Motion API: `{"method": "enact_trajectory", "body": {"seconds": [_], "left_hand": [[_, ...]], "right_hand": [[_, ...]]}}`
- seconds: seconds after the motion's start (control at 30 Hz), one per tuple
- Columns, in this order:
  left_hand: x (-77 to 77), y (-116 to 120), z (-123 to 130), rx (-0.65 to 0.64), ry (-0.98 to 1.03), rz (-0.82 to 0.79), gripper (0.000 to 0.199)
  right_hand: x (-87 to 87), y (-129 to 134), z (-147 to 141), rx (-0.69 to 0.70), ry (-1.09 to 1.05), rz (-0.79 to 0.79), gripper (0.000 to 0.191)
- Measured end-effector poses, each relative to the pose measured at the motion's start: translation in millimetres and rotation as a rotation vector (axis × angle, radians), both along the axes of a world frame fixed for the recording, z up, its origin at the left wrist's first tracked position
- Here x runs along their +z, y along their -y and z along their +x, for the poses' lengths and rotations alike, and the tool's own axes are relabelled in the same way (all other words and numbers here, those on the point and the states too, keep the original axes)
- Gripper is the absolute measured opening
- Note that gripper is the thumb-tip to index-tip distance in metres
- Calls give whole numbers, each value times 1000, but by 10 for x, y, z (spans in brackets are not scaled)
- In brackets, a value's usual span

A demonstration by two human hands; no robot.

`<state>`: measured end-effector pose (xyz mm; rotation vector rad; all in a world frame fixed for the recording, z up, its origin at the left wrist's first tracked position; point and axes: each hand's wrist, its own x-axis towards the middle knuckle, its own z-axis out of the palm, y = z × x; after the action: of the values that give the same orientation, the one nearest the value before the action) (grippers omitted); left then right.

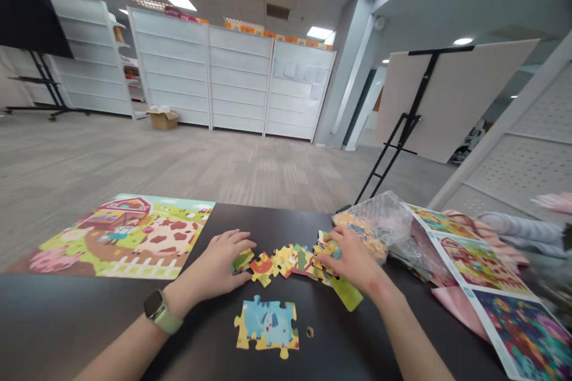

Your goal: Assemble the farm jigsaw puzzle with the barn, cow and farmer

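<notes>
A farm-scene puzzle picture lies at the far left, beside the black table; the left hand, wearing a smartwatch, is rested palm down with its fingers loosely spread, beside a row of loose jigsaw pieces; a joined elephant section is placed nearer the body; the right hand is curved over the pieces, though whether any is pinched cannot be told; a plastic bag and printed puzzle sheets are laid to the right.

Nothing readable. Puzzle pieces and printed puzzle sheets: any small print is too small to make out. Smartwatch on the wrist: no digits legible.
</notes>
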<state>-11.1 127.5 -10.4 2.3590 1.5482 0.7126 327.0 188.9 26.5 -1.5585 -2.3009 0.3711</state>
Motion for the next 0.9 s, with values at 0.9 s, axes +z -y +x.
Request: {"method": "enact_trajectory", "body": {"seconds": [0.9], "left_hand": [[35, 79, 464, -215, 23, 44, 43]], "right_hand": [[-56, -181, -1, -257, -230, 249, 35]]}}
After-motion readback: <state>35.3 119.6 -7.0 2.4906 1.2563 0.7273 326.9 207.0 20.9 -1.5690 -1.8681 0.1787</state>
